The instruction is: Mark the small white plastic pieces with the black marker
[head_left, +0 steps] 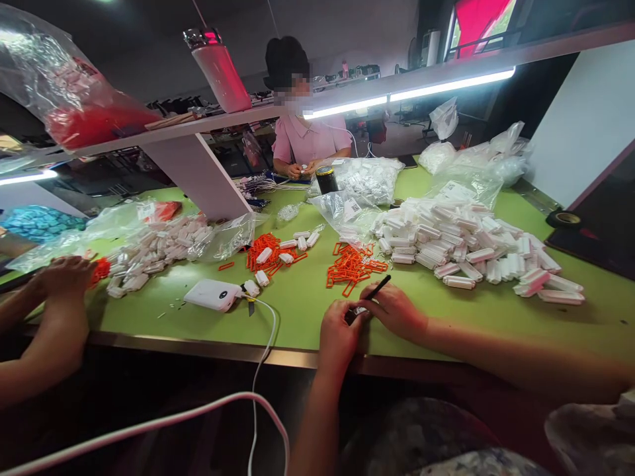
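Near the table's front edge, my left hand [340, 330] is closed on a small white plastic connector housing [360, 309], mostly hidden by the fingers. My right hand [399, 312] meets it there, pinching a thin black pen-like tool [378, 287] that slants up to the right. The tool's lower end is hidden between the hands. Just beyond them lies a heap of orange rectangular plastic frames [347, 268]. A large pile of white connector housings [446, 241] spreads to the right, partly spilling from a clear plastic bag [471, 182].
A white power bank [211, 295] with a cable sits left, beside a second orange pile [265, 254]. A black can [326, 179] stands farther back. Black tape [565, 219] lies right. A co-worker's hands [69, 274] are at left; another person [310, 142] sits opposite.
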Available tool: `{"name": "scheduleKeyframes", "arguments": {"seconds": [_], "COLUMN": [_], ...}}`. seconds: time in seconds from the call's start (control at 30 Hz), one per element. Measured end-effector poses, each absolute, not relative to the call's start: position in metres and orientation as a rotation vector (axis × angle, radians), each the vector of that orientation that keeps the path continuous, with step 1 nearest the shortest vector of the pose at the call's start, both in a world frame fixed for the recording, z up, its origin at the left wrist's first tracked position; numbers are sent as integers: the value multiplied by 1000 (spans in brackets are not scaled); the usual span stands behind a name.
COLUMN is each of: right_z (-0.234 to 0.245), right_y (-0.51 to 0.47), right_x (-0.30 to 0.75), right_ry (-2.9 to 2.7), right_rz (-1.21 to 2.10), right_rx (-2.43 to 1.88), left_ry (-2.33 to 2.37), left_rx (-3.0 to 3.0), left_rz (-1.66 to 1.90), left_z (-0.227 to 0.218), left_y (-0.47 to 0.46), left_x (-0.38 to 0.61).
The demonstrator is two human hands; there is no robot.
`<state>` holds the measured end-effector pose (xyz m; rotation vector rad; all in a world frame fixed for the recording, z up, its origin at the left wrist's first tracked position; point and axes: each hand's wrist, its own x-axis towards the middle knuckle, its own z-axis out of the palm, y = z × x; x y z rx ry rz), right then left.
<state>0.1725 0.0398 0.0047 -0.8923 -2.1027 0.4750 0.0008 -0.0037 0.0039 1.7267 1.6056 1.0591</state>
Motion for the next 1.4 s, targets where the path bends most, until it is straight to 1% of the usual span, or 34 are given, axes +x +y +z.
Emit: {"name": "scheduleKeyframes", "arguments": {"seconds": [0.23,0.43,0.53,1.07,1.4], "right_z": [3,1,2,2,1], "right_y": [42,47,47,42,41], "right_x": [170,173,173,174,175], "right_ry": [-2186,-1984,-1927,-2052,-2105], "right_rz": [385,676,728,525,470], "right_rx": [-856,-908,-915,-880,-840], "left_ry": [1612,1631,1646,1618,1629], "left_rx": [1732,1738,1725,1736,1739], "left_rz": [1069,1057,1051,1052,1040], "left_z": [5,5,6,4,6], "left_y": [-3,-3,-3,-4,-4], "left_x": [1,1,2,1,1]}}
